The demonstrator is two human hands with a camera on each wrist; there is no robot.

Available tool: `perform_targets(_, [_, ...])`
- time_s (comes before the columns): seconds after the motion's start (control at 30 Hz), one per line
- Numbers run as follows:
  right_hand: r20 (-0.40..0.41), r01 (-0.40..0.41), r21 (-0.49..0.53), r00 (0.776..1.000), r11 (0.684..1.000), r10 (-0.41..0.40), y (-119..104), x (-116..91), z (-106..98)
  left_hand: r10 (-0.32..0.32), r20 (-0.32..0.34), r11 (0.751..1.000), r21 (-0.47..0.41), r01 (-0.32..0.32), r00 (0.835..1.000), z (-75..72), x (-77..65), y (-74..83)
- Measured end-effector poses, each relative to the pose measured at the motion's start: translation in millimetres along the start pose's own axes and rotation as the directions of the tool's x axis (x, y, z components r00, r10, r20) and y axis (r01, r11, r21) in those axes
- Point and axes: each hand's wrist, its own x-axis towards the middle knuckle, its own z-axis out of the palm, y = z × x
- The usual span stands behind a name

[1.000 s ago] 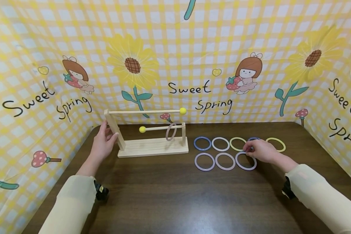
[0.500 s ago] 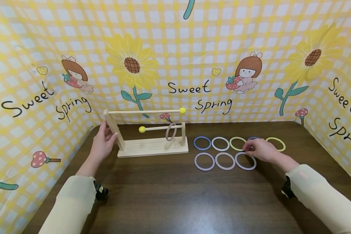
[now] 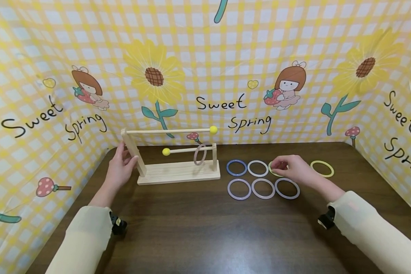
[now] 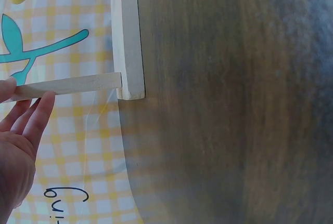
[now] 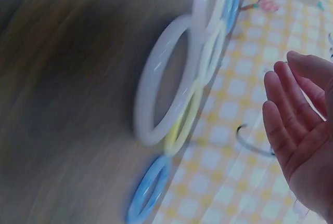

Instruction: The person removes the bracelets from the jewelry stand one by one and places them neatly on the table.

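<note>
In the head view, my left hand [image 3: 119, 169] holds the tall post of a wooden ring stand [image 3: 178, 173]. Thumb and fingers lie on either side of that post [image 4: 78, 86] in the left wrist view. A mauve ring [image 3: 196, 156] hangs on the stand's lower rod [image 3: 181, 150]. My right hand [image 3: 296, 169] is over the table, partly covering a yellow-green ring [image 3: 272, 173]. Its fingers are loosely bent, with nothing seen between them in the right wrist view. A blue ring [image 5: 137, 195] lies on the table there; the hand hides it in the head view.
Left of the right hand lie a blue ring [image 3: 228, 172] and a white ring [image 3: 249, 172]. Several lilac rings [image 3: 239, 199] form the front row. A yellow ring [image 3: 322, 176] lies at the far right. Patterned cloth [image 3: 205, 57] walls the table's back and sides.
My right hand has moved left and up, from beside the right lilac ring to over the yellow-green ring. The left hand and stand have stayed in place.
</note>
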Motion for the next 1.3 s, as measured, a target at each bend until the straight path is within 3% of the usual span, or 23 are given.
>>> perform_targets(0.17, [0.006, -0.010, 0.082, 1.000, 0.997, 0.009, -19, 11, 13, -0.001, 0.002, 1.000, -0.005, 0.001, 1.000, 0.1, 0.3, -0.7])
perform_targets(0.47, [-0.110, 0.023, 0.247, 0.994, 0.969, 0.004, -50, 34, 51, -0.005, -0.002, 1.000, -0.005, 0.005, 1.000, 0.4, 1.1, -0.9])
perform_targets(0.83, [-0.182, 0.102, 0.327, 0.982, 0.939, -0.043, -84, 70, 94, -0.011, 0.001, 1.000, -0.006, 0.011, 1.000, 0.5, 1.1, -4.3])
perform_targets(1.3, [-0.206, 0.045, 0.397, 0.978, 0.917, 0.041, -121, 100, 146, -0.014, -0.002, 1.000, 0.011, 0.014, 1.000, -0.4, 1.2, -2.4])
